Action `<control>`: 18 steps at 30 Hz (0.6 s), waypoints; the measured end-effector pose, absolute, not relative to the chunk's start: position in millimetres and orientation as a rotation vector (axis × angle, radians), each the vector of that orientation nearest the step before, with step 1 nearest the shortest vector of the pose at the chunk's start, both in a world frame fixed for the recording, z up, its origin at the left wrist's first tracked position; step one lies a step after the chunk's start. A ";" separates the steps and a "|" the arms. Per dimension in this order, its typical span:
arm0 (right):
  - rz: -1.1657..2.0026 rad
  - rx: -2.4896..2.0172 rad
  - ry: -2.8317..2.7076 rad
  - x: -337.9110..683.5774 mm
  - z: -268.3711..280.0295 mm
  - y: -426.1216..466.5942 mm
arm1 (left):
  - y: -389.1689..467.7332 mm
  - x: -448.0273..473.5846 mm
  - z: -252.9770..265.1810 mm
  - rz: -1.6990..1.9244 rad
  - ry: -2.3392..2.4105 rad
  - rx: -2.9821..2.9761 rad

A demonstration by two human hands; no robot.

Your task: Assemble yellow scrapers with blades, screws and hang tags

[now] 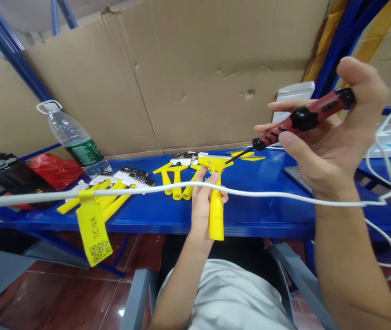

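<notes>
My left hand (202,201) is wrapped round the handle of a yellow scraper (216,215), its wide head facing up and away from me. In my right hand (347,137) is a red and black screwdriver (305,117), gripped between thumb and fingers with its butt against the palm side. The screwdriver's dark shaft slants down to the left, and its tip meets the right end of the scraper head. Just left of my left hand, several more yellow scrapers (177,179) lie on the blue table (264,211).
Yellow handles (113,195) with black-and-white cards lie at the left, near a water bottle (76,140) and a red plastic bag (55,171). A white cable (267,193) with a yellow tag (94,233) crosses before me. Cardboard (216,68) stands behind the table.
</notes>
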State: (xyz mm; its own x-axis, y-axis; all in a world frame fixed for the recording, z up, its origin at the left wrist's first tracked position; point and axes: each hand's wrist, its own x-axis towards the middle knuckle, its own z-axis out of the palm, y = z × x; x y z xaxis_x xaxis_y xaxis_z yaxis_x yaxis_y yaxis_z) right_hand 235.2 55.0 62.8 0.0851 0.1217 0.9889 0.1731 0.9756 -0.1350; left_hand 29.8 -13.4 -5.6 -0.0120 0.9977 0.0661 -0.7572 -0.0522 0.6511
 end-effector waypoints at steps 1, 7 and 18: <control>-0.092 -0.224 -1.501 236.1 62.7 57.8 | -13.7 29.7 -5.4 1.532 0.508 0.602; -0.210 -0.188 -1.439 235.7 63.6 66.0 | -14.9 28.8 -5.0 1.523 0.517 0.618; -0.212 -0.212 -1.443 236.0 63.6 63.2 | -16.2 28.9 -4.6 1.535 0.526 0.623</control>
